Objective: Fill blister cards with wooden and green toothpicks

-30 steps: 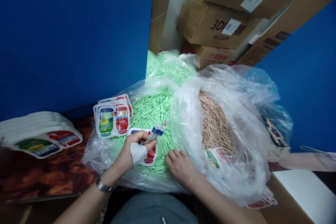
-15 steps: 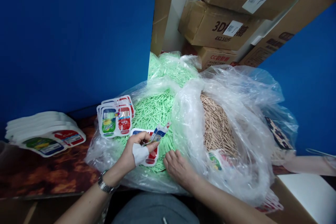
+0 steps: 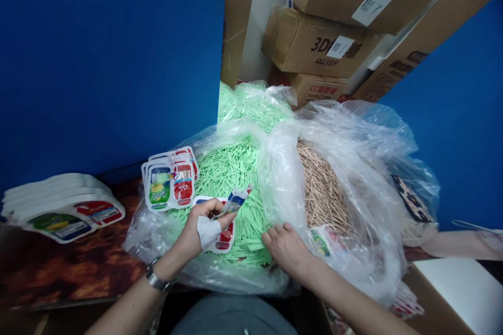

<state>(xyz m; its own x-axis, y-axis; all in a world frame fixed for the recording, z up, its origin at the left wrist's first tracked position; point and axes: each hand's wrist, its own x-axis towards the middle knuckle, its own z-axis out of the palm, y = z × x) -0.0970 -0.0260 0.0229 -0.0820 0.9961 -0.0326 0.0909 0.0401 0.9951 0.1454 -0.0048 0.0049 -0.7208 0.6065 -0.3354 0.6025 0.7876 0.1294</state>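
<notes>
Blue panels point(image 3: 113, 63) on both sides, cardboard cartons point(image 3: 326, 47) stacked behind the green stick heap point(image 3: 231, 167). Mottled reddish-brown tabletop point(image 3: 98, 272) shows left of the heap. Heap sits in clear plastic point(image 3: 281, 178); tan sticks point(image 3: 326, 188), also in plastic, just right of it. Hands apart, both at the heap's near side. Left hand point(image 3: 200, 220) is over the heap's front-left, thumb and fingers pinched on a small printed packet point(image 3: 238, 200), tilted, above the heap. White wrap point(image 3: 208, 231) by the thumb base, metal watch point(image 3: 157, 276) on the wrist. Printed card point(image 3: 225, 241) with red panel lies on the heap beneath that hand. Right hand point(image 3: 288, 248): fingers curled, at the heap's front-right edge; can't tell if it's gripping any sticks. Sprite/Cola packs point(image 3: 159, 188) overlap on the heap's left edge; fanned card stack point(image 3: 63, 220) well left of it, on the tabletop.
</notes>
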